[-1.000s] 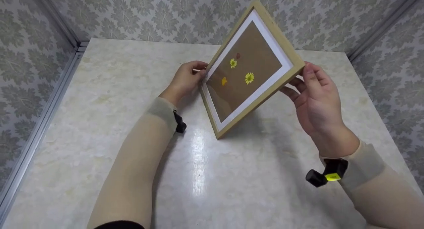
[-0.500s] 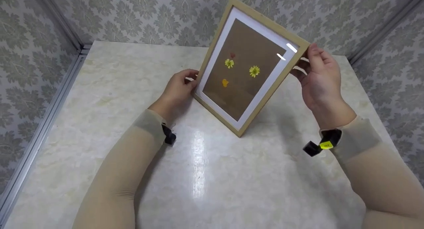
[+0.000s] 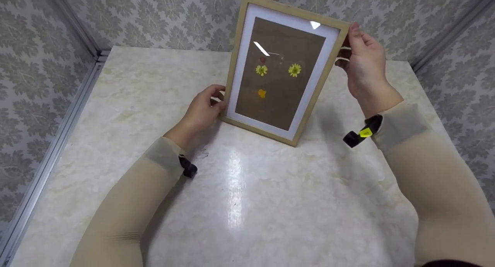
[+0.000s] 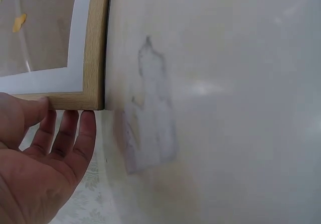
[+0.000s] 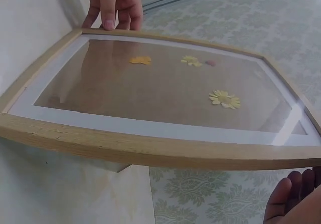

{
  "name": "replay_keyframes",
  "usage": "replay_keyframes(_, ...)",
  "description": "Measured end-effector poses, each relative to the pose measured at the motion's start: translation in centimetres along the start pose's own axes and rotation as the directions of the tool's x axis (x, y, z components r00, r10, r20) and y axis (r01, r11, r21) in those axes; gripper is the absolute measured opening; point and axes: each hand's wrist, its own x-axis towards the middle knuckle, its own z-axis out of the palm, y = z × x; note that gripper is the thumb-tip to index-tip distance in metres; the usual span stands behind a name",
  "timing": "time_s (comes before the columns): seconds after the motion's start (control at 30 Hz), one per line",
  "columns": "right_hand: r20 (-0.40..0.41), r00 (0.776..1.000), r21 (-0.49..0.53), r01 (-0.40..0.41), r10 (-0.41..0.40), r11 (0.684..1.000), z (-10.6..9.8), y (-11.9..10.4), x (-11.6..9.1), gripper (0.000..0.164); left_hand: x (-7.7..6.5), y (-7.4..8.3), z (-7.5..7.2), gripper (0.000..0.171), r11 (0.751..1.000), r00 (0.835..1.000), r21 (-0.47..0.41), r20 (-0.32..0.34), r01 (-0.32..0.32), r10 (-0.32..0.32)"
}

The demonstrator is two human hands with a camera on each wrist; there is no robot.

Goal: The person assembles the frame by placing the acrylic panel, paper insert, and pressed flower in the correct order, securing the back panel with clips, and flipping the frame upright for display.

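A light-wood picture frame (image 3: 319,85) with a white mat stands tilted over the table, its front facing me. Behind the pane, on brown backing, are two yellow flowers (image 3: 294,70), an orange petal (image 3: 262,93) and a small reddish piece (image 3: 263,60). My left hand (image 3: 203,110) holds the left side near the bottom corner, thumb and fingertips at the wooden edge in the left wrist view. At the upper right corner, my right hand (image 3: 365,62) pinches the frame, thumb at the edge, other fingers partly hidden behind. The bottom edge is at or close to the tabletop.
The pale marbled table (image 3: 263,205) reaches back to a patterned wall (image 3: 185,19). Metal rails (image 3: 50,170) run along the left side. Each wrist wears a small black camera (image 3: 188,169). Light glares off the pane and the tabletop.
The picture frame has turned from a diamond-like slant to nearly upright, facing me more squarely. My right hand has risen with its corner; my left hand has shifted slightly left and down.
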Motion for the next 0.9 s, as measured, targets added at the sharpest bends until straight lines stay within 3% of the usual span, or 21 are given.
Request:
replay_keyframes(0.23, 0.008, 0.998, -0.024, -0.067, 0.067, 0.997, 0.5, -0.2, 1.8, 0.042, -1.3, 0.3, -0.1, 0.042, 0.999, 0.999, -0.031, 0.043, 0.024, -0.023)
replay_keyframes(0.5, 0.030, 0.997, -0.108, -0.071, 0.075, 0.992, 0.9, -0.8, 3.4, 0.038, -2.1, 0.4, 0.1, 0.040, 0.998, 0.996, -0.045, 0.084, 0.039, -0.035)
replay_keyframes(0.73, -0.014, 0.993, -0.232, -0.116, 0.116, 0.966, 1.7, -0.8, 4.9, 0.038, -2.5, 0.4, 0.1, 0.039, 0.999, 0.995, -0.027, 0.098, 0.019, -0.016)
replay_keyframes(0.9, -0.001, 0.992, -0.303, -0.118, 0.124, 0.946, 1.4, -0.8, 5.5, 0.040, -2.5, 0.3, 0.3, 0.040, 1.000, 0.994, -0.005, 0.107, -0.001, 0.001)
